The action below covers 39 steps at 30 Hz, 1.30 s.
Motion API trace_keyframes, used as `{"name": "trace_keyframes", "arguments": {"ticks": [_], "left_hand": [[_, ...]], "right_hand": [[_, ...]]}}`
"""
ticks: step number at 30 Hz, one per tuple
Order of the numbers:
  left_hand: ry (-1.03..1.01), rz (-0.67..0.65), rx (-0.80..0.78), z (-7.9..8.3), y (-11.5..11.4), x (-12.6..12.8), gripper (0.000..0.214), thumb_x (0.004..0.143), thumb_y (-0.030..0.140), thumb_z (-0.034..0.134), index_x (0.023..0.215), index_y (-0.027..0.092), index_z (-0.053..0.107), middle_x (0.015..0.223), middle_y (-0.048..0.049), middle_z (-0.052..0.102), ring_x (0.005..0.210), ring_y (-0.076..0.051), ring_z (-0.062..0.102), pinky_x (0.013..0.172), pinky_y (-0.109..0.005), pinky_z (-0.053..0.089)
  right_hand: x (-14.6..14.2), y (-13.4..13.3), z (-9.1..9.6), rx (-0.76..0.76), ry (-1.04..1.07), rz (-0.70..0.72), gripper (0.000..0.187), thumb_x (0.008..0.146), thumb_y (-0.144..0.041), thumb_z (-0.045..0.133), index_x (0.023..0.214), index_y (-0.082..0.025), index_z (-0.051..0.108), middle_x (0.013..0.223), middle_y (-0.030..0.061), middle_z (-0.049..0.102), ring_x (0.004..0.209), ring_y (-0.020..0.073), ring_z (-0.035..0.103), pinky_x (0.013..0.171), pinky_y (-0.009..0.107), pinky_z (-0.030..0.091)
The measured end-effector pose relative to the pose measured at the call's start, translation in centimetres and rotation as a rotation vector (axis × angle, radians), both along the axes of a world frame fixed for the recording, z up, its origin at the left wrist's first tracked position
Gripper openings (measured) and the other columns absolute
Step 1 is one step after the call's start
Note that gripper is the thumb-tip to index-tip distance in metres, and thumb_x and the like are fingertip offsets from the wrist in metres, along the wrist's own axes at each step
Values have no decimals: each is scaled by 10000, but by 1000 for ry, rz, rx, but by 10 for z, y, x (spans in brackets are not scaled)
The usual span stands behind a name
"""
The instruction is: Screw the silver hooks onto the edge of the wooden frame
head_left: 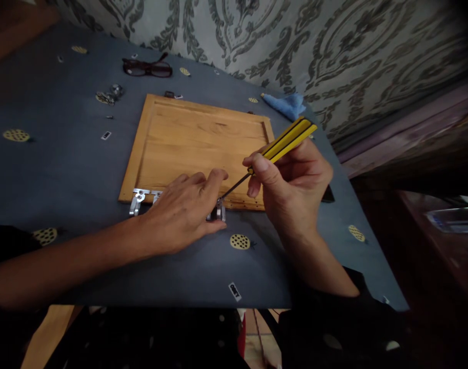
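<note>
Head view: right hand [295, 182] grips yellow screwdriver [289, 139]; left hand [182, 210] touches hinge [222, 213], grip unclear

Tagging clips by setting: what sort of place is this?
Probably a room in a home, going by the pineapple-print tablecloth, the eyeglasses lying on it and the ornate patterned wallpaper or curtain behind.

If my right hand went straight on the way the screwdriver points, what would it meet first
Your right hand would likely first meet the metal hinge beside your left hand; the tip of the screwdriver seems already there, though depth is unclear.
</note>
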<state>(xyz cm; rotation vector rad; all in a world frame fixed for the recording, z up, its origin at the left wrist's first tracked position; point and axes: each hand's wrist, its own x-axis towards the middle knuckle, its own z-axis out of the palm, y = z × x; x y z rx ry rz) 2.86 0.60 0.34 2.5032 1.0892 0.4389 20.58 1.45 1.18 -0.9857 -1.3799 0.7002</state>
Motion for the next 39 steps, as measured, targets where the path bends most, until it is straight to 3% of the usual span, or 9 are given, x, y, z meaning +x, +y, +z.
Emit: {"name": "trace_keyframes", "arguments": {"ticks": [9, 17, 31, 39], "left_hand": [[17, 11, -35, 3, 1, 1, 642, 796, 342, 746, 1275, 149, 364, 1072, -109, 657, 1032, -286, 636, 865, -402, 477], [-7, 7, -26, 2, 0, 1, 576, 793, 323, 740, 1211, 167, 375, 1042, -95, 663, 995, -274, 643, 843, -395, 484], [38, -2, -50, 6, 1, 1, 547, 811, 325, 728, 1192, 147, 378, 1072, -117, 651, 1032, -296, 633, 866, -423, 486], [24, -1, -25, 4, 0, 1, 523, 806, 326, 726, 1171, 163, 388, 1044, -100, 656, 980, -279, 638, 825, -396, 484]], "right_hand": [[1, 0, -2, -32, -52, 11, 280, 757, -416, 805, 754, -244, 584, 728, -42, 683, 408, 81, 531, 342, 248, 423], [3, -1, 5, -89, -86, 121, 220, 786, -440, 774, 893, -275, 676, 842, -28, 694, 491, 96, 597, 492, 288, 565], [3, 0, 3, -87, -76, 126, 207, 774, -378, 798, 793, -253, 635, 814, -39, 705, 446, 77, 585, 462, 263, 546], [9, 4, 8, -149, -54, 224, 223, 730, -356, 836, 804, -248, 655, 824, -35, 698, 506, 98, 629, 536, 285, 604]]}}
